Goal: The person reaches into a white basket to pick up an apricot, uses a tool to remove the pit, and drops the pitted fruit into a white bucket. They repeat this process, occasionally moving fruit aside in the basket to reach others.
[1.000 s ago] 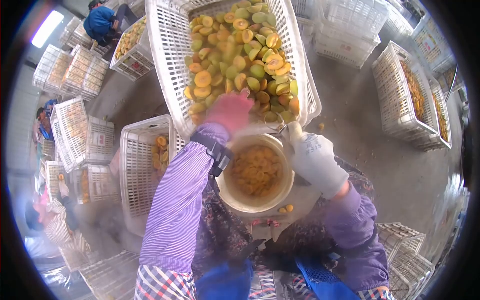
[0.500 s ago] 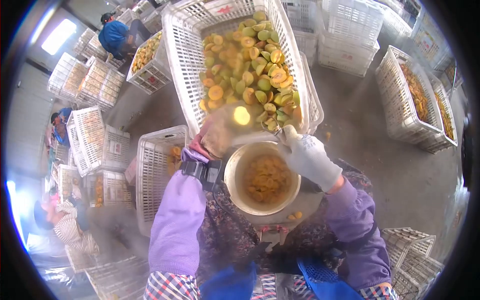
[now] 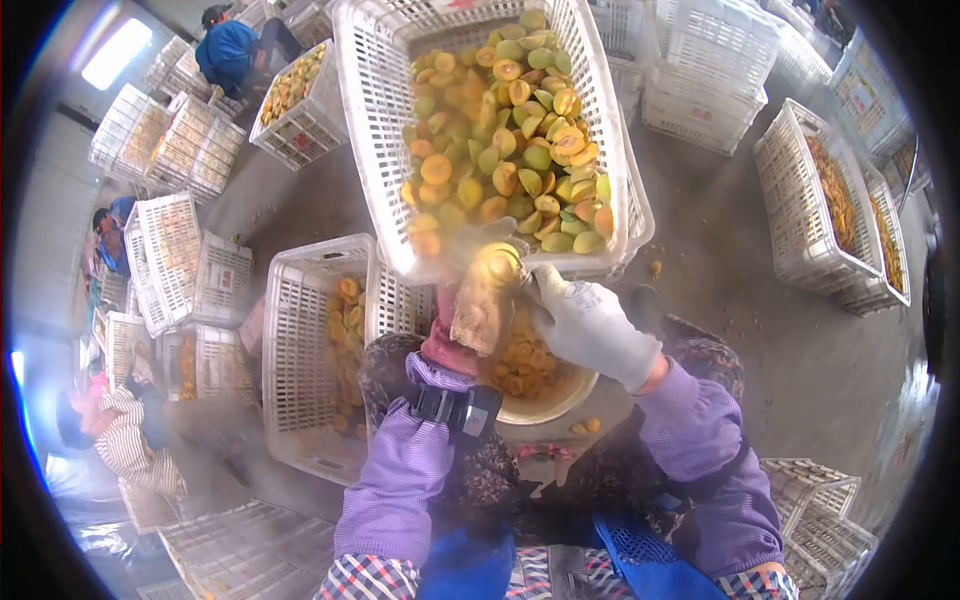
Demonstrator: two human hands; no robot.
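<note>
My left hand (image 3: 478,300), in a worn, stained glove, is over the bucket's upper left, closed on a yellow apricot-like fruit half (image 3: 499,264). My right hand (image 3: 592,325), in a white glove, is closed just right of it. A small metal tool sticks out of its fingers towards the fruit half; its exact kind is blurred. Below both hands stands a pale bucket (image 3: 585,392) with orange fruit pieces (image 3: 530,362) inside, partly hidden by my hands. Ahead, a white crate (image 3: 375,140) holds many green-yellow fruit halves (image 3: 535,130).
A white crate (image 3: 285,400) with some fruit pieces stands at my left. Two filled crates (image 3: 800,220) are on the right, and stacked crates (image 3: 705,70) at the back. A person in blue (image 3: 228,52) sits far left; another in stripes (image 3: 135,440) is nearer.
My left hand has moved right and inward over the bucket, now beside my right hand with the fruit half. My right hand has shifted slightly down and left. The view has tilted a little.
</note>
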